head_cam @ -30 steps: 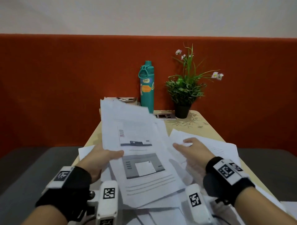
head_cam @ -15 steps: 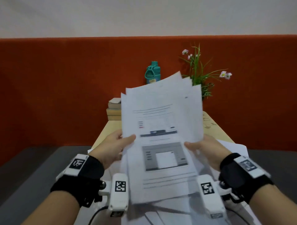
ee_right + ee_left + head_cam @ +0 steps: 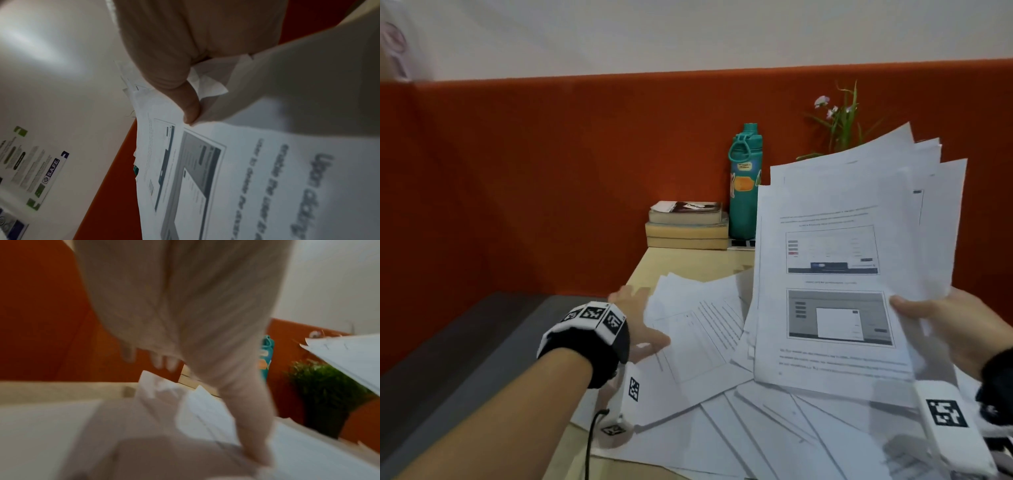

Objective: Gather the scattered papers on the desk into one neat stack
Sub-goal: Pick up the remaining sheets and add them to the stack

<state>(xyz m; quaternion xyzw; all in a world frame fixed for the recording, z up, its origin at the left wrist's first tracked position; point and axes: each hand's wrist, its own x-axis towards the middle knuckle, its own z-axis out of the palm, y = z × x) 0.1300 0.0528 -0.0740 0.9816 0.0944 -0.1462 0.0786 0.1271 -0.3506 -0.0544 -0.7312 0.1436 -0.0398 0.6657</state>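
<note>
Right hand at the right edge of the head frame: we pinch a fanned sheaf of papers by its right margin, thumb on the printed face, the other fingers hidden behind the sheets. The sheaf stands tilted up off the tabletop, sheets misaligned, top corners splayed toward the upper right of the frame; the front sheet shows two screenshot-style figures with lines of text. Left hand at centre-left: we reach across the near-left part of the tabletop with fingers straight and slightly spread, not curled round anything; thumb down on a loose sheet lying flat, per the left wrist view, which is heavily blurred, so we cannot tell whether the other fingertips touch paper. More loose papers overlap at odd angles along the lower middle of the frame, partly under the raised sheaf. At the far end of the tabletop, upper centre of the frame: a stack of books against the orange partition, a teal water bottle just to their right, and a potted plant whose stems and small flowers show above the sheaf; its dark pot shows only in the left wrist view. A poster with green and blue blocks shows at the lower left of the right wrist view.
</note>
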